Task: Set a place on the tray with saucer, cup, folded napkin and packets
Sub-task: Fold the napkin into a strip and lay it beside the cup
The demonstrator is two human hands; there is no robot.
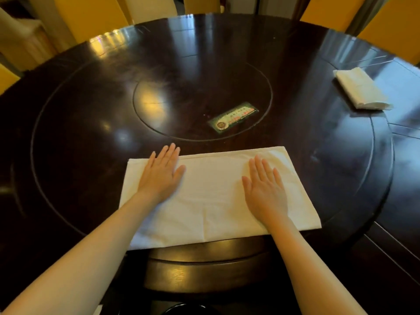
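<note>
We found the napkin (216,196) lying flat on the near part of the table (91,98) as a cream woven cloth folded to a broad rectangle. A stitched hem ran along its far edge and a faint vertical crease showed near its middle. Its near edge lay close to the table's near rim.

The left hand (162,173) rested palm down on the napkin's left portion with fingers straight and close together, holding nothing. Its fingertips reached just past the far hem onto bare wood. The right hand (264,189) rested palm down on the right portion, entirely within the cloth, with fingers straight and slightly spread and the thumb held out to the side. It gripped nothing. Both forearms were bare.

The table was round, of dark wood with a high gloss that threw back window light in bright patches. A thin circular groove ran round the top, and a smaller round inset (181,87) sat at the centre. A green rectangular label (234,117) lay flat on the inset's near right part; its print was too small to read. A second folded cloth (361,92) — white, narrower, oblong — lay at the far right of the table, well apart from the napkin. Chairs (102,17) in yellow covers stood beyond the far rim
</note>
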